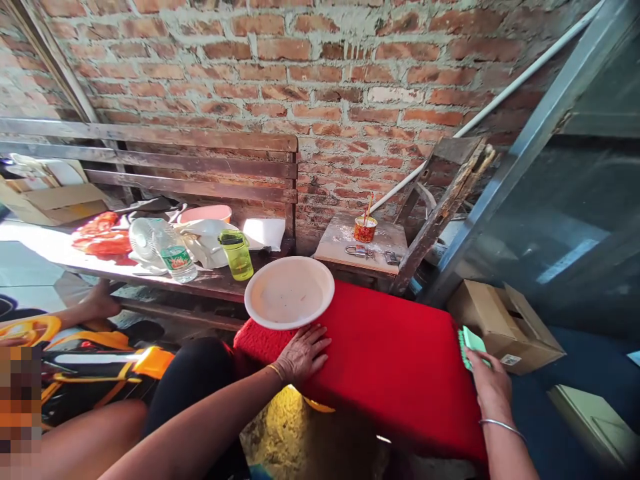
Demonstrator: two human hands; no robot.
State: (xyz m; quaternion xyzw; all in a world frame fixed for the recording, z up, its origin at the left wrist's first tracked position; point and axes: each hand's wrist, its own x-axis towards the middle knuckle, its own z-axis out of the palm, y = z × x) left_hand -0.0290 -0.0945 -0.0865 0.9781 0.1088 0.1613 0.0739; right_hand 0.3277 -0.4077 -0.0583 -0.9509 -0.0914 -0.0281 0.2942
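A bright red cloth [390, 347] covers a low bench or table in front of me. My left hand [303, 352] lies flat on the cloth with its fingers spread, just below the rim of a pale basin [290, 293]. The basin stands on the left end of the cloth; its inside shows a few dark specks. Over at the cloth's right edge, my right hand [487, 380] is closed around a mint-green scrubbing brush [470, 343]. The brush's bristles face left, against or close to the cloth's edge; I cannot tell whether they touch it.
Behind stands a wooden bench [210, 160] with a green bottle [239, 257], a clear water bottle [175, 253] and a small fan [141, 239]. A small table [335, 240] holds a patterned cup [365, 229] and padlocks. An open cardboard box [495, 320] sits right. Another person's leg is at left.
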